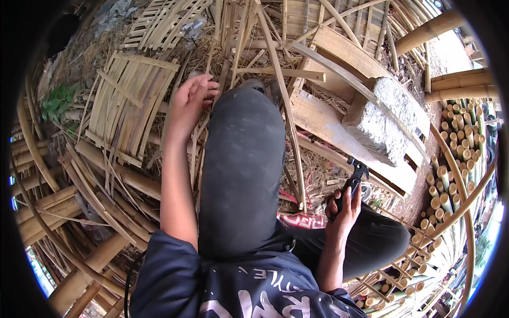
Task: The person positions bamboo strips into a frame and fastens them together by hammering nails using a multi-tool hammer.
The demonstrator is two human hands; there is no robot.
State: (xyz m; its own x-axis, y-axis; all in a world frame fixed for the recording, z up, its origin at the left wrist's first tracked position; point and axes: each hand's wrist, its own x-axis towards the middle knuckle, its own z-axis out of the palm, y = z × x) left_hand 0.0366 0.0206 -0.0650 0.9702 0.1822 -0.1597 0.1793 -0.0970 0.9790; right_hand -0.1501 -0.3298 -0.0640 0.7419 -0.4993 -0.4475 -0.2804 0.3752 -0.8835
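Left hand (194, 97): yours, raised beside your left knee (245, 114), fingers loosely bent and parted, palm turned toward the leg. Whether the fingertips touch the trouser cloth, you cannot tell from this angle.

Right hand (345, 210): yours, low over your folded right leg (371, 245), fingers wrapped around the handle of a hammer (352, 184).

Hammer: one, black, claw-headed; it sits in your right fist, tilted, head pointing up and away from you, near the lower edge of a board (321, 114).

Board: one, pale wood, on the ground ahead of you to the right. It carries a stone (389, 135), grey-white, rough and blocky.

Strip (339, 70): one, long and curved, lying slantwise across the stone.

Slat (281, 85): one, long and thin, running outward just to the right of your left knee.

Panel (127, 108): one, of bamboo slats, tilted, to the left of your left forearm. A second panel (159, 24) lies beyond it.

Poles (458, 135): many, stacked at your far right, cut ends showing.

Plant (57, 100): green, leafy, at far left.

Sheet (305, 220): red and white, partly hidden between your legs; material unclear.
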